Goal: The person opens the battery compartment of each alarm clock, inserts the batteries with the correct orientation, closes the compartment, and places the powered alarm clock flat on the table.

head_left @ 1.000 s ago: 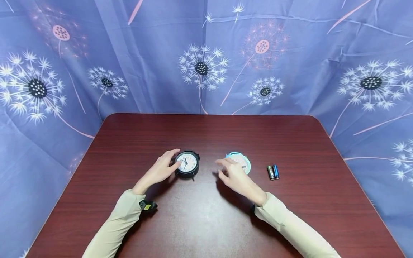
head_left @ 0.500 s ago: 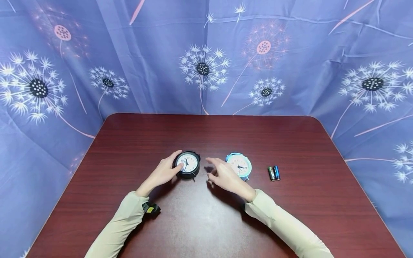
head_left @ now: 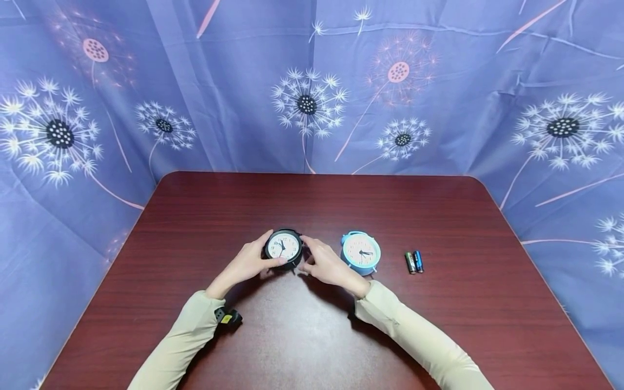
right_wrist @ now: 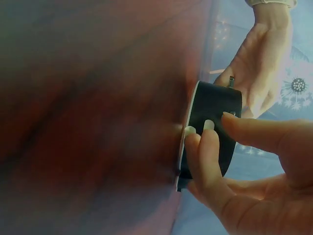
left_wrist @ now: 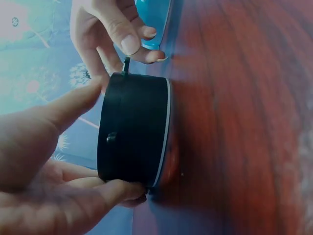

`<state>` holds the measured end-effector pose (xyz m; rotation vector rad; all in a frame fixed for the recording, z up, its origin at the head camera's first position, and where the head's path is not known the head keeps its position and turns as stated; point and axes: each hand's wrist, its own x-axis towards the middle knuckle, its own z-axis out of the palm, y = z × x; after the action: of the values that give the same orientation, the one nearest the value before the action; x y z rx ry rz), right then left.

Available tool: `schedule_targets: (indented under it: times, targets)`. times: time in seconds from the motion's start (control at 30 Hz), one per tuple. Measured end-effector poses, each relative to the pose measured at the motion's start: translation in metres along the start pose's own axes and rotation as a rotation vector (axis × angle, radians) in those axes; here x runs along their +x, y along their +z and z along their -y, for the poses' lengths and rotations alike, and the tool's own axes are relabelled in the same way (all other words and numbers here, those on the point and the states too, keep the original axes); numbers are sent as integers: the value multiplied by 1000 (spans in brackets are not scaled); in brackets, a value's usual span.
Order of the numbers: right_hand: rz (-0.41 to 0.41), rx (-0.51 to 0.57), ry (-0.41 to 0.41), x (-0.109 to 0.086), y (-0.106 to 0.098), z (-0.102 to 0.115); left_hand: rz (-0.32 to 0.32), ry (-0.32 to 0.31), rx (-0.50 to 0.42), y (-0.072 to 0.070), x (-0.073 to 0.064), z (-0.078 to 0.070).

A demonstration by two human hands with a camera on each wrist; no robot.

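Observation:
A round black alarm clock (head_left: 284,245) lies face up on the table, its white dial showing in the head view. My left hand (head_left: 242,265) holds it from the left, thumb at the lower edge of the dial and fingers round the far side. In the left wrist view, the black side wall of the clock (left_wrist: 134,127) and a small foot show between thumb and fingers. Over on its right side, my right hand (head_left: 327,264) has bent, loosely spread fingertips right at the rim. In the right wrist view those fingers (right_wrist: 210,147) overlap the side wall.
A light blue alarm clock (head_left: 359,250) lies face up just right of the right hand. Two batteries (head_left: 410,263), one green and dark, one blue, lie further right on the dark red wooden table (head_left: 312,200). Blue dandelion-print cloth (head_left: 234,108) hangs behind and beside it.
My right hand has moved left, off the blue clock, to the black clock's right side. The left thumb has shifted from the dial to its lower edge, gripping the clock.

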<state>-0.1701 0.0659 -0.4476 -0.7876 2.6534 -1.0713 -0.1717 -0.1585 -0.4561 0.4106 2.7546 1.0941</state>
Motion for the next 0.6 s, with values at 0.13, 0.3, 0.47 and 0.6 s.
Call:
schedule_targets:
  times: [0.13, 0.3, 0.47, 0.6]
  targets:
    - [15, -1, -2, 1, 0, 3, -4, 50, 38, -1, -1, 0]
    - [25, -17, 0, 4, 0, 4, -27, 65, 77, -1, -1, 0]
    - [26, -25, 11, 7, 0, 4, -50, 62, 77, -1, 1, 1]
    - [25, -26, 19, 9, 0, 4, -73, 52, 57, 0, 1, 1]
